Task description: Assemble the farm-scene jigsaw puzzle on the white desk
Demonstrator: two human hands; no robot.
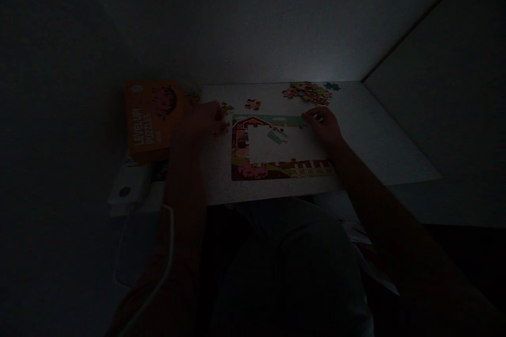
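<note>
The scene is very dark. A partly built jigsaw puzzle [276, 168] lies on a small white table [367, 137]; its border is assembled and its middle is bare. My right hand [324, 124] rests on the puzzle's upper right edge, fingers pressed down on the border pieces. My left hand [203, 118] lies left of the puzzle beside a few loose pieces [227, 109]; whether it holds one is too dark to tell. Two loose pieces [277, 134] sit inside the frame.
An orange puzzle box [152, 118] stands at the table's left. A pile of loose pieces [308, 92] lies at the back right, one single piece [252, 104] at the back middle. White objects and a cable [168, 253] lie lower left. Walls close in behind and right.
</note>
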